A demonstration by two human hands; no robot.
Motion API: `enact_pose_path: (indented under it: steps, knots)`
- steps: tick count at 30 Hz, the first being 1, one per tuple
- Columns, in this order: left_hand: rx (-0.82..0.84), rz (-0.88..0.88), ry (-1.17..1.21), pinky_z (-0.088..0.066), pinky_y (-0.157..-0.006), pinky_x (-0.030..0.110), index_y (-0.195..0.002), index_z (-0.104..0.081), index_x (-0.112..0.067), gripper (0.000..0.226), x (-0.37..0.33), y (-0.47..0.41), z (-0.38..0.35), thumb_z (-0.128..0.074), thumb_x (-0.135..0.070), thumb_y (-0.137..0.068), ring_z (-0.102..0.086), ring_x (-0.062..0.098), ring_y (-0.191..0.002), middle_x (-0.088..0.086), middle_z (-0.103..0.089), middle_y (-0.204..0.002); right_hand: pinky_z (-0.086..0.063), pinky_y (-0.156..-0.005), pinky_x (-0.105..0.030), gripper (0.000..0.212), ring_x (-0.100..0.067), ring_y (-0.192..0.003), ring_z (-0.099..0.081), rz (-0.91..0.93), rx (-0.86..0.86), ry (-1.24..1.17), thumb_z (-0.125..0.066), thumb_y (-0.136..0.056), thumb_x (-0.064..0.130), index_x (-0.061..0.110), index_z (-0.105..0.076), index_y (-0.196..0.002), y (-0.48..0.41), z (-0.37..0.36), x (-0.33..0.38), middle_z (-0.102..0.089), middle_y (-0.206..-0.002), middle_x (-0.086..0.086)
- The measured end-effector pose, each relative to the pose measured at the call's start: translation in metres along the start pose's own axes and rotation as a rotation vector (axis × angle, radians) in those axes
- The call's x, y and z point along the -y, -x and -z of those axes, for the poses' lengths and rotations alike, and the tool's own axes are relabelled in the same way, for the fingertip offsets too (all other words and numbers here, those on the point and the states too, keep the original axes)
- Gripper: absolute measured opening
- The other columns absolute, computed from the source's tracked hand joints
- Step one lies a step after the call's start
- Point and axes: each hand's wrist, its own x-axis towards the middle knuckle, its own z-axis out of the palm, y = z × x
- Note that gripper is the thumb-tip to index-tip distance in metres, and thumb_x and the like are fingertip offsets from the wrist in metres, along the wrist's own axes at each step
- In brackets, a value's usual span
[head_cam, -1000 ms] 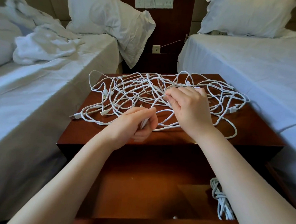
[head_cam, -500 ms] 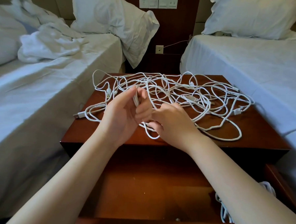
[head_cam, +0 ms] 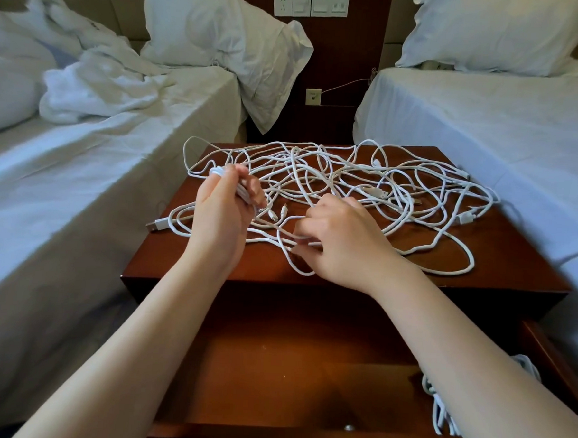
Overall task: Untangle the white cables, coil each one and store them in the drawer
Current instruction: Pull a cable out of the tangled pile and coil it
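A tangle of white cables [head_cam: 366,186] is spread over the top of the dark wooden nightstand [head_cam: 513,257]. My left hand [head_cam: 222,212] is raised over the left part of the tangle and grips a few folded loops of one cable. My right hand [head_cam: 343,245] is low at the front of the tangle, its fingers pinching a strand against the tabletop. The drawer [head_cam: 289,369] below is pulled open. A coiled white cable [head_cam: 438,404] lies in its right side, partly hidden by my right forearm.
A bed [head_cam: 82,181] with a crumpled white towel stands close on the left and another bed [head_cam: 487,122] on the right. Pillows lean at both heads. A wall panel with sockets [head_cam: 310,4] is behind the nightstand.
My left hand has lifted and moved left with the cable loops in it. My right hand came back from the tangle's middle to its front edge and took hold of a strand.
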Motion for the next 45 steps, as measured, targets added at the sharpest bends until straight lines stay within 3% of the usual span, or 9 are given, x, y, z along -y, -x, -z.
enact_pose_path:
  steps: [4,9,13,16,21,26,30,35,45]
  knots:
    - [-0.093,-0.068,-0.361,-0.041,-0.056,0.024,-0.075,-0.049,-0.009,0.033,0.003,-0.002,0.004,-0.03,-0.009,-0.101,-0.048,0.01,-0.052,-0.001,-0.054,-0.057,-0.037,-0.071,-0.035,0.01,-0.027,-0.073,-0.057,-0.054,-0.079,0.048,-0.065,-0.075,0.023,0.015,-0.07,-0.079,0.0,0.002,0.0,-0.063,-0.071,0.002]
    - [-0.064,-0.233,-0.877,-0.039,-0.058,0.007,-0.079,-0.059,0.008,0.038,0.007,0.01,-0.001,-0.034,-0.01,-0.102,-0.053,-0.006,-0.055,0.0,-0.057,-0.063,-0.039,-0.065,-0.034,0.006,-0.025,-0.06,-0.059,-0.082,-0.15,0.05,-0.069,-0.077,0.008,0.013,-0.065,-0.076,0.0,0.001,0.0,-0.061,-0.068,0.002]
    - [-0.015,-0.153,-1.038,-0.044,-0.064,0.021,-0.074,-0.054,-0.006,0.038,0.011,0.004,0.006,-0.033,-0.018,-0.103,-0.057,0.003,-0.059,-0.001,-0.062,-0.066,-0.042,-0.071,-0.035,0.008,-0.019,-0.062,-0.06,-0.123,-0.252,0.035,-0.072,-0.081,0.021,0.014,-0.069,-0.078,0.0,0.005,-0.006,-0.065,-0.072,0.004]
    - [0.072,-0.038,-1.02,-0.046,-0.057,0.027,-0.071,-0.046,-0.012,0.035,0.012,0.003,0.008,-0.033,-0.019,-0.103,-0.054,0.012,-0.052,0.004,-0.059,-0.062,-0.038,-0.073,-0.033,0.01,-0.019,-0.069,-0.064,-0.106,-0.303,0.05,-0.077,-0.079,0.023,0.015,-0.072,-0.081,0.001,0.007,-0.011,-0.068,-0.073,0.004]
    - [0.205,0.128,-0.914,-0.034,-0.045,0.018,-0.061,-0.04,-0.011,0.04,0.007,0.01,0.002,-0.037,-0.017,-0.1,-0.038,0.008,-0.044,0.004,-0.041,-0.054,-0.037,-0.077,-0.031,0.013,-0.017,-0.073,-0.064,-0.086,-0.383,0.039,-0.073,-0.082,0.029,0.016,-0.074,-0.082,0.001,0.011,-0.016,-0.07,-0.074,0.004]
    - [0.394,0.345,-0.752,-0.019,-0.043,0.024,-0.061,-0.041,-0.01,0.048,0.007,0.011,0.0,-0.03,-0.028,-0.104,-0.025,0.015,-0.041,0.002,-0.03,-0.043,-0.038,-0.079,-0.033,0.021,-0.018,-0.074,-0.065,-0.101,-0.42,0.037,-0.071,-0.083,0.035,0.015,-0.072,-0.079,0.001,0.015,-0.023,-0.069,-0.073,0.005]
    - [0.624,0.477,-0.675,-0.023,-0.036,0.016,-0.061,-0.044,-0.009,0.056,0.004,0.014,0.001,-0.023,-0.038,-0.104,-0.026,0.011,-0.033,0.0,-0.031,-0.039,-0.03,-0.08,-0.028,0.02,-0.016,-0.077,-0.064,-0.156,-0.446,0.03,-0.07,-0.085,0.035,0.016,-0.072,-0.081,0.001,0.02,-0.029,-0.07,-0.075,0.005]
    - [0.853,0.515,-0.626,-0.023,-0.039,0.019,-0.057,-0.042,-0.013,0.051,-0.002,0.02,0.002,-0.038,-0.047,-0.095,-0.023,0.011,-0.039,-0.002,-0.03,-0.044,-0.036,-0.08,-0.032,0.017,-0.018,-0.076,-0.063,-0.148,-0.437,0.014,-0.068,-0.086,0.033,0.018,-0.076,-0.083,0.004,0.017,-0.031,-0.068,-0.074,0.005]
    - [0.703,0.37,-0.164,-0.027,-0.038,0.017,-0.057,-0.046,-0.017,0.044,-0.005,0.021,-0.005,-0.033,-0.036,-0.095,-0.023,0.008,-0.037,-0.007,-0.03,-0.041,-0.033,-0.073,-0.031,0.028,-0.02,-0.064,-0.06,-0.1,-0.311,0.016,-0.051,-0.086,0.034,0.022,-0.076,-0.081,0.001,-0.001,-0.014,-0.064,-0.063,0.006]
